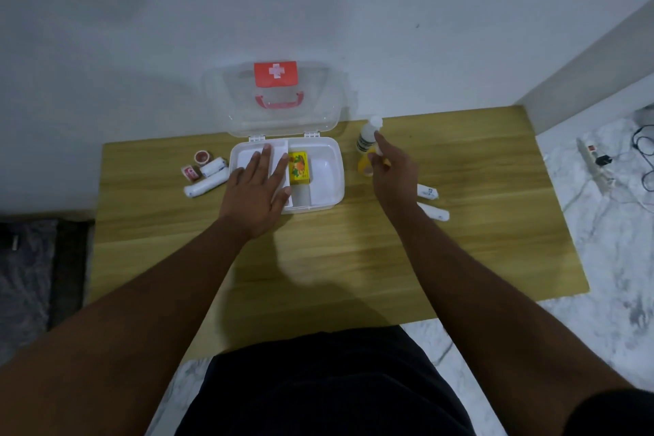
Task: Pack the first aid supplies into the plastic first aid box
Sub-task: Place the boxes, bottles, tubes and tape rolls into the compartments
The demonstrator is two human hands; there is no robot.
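Observation:
The white plastic first aid box (329, 166) stands open on the wooden table, its clear lid (283, 99) with a red cross label tilted back against the wall. A yellow carton (300, 172) lies in the middle of the box. My left hand (256, 193) rests flat on the box's left compartment, fingers spread. My right hand (393, 170) hovers right of the box over a yellow tape roll (364, 165), its fingertip near a white bottle (368, 134). Nothing is gripped by either hand.
Left of the box lie two white bandage rolls (208, 177) and two small red-labelled tape rolls (196, 163). Two white tubes (433, 202) lie right of my right forearm. The wall stands just behind the table (460, 251); a power strip (598, 159) lies on the floor at right.

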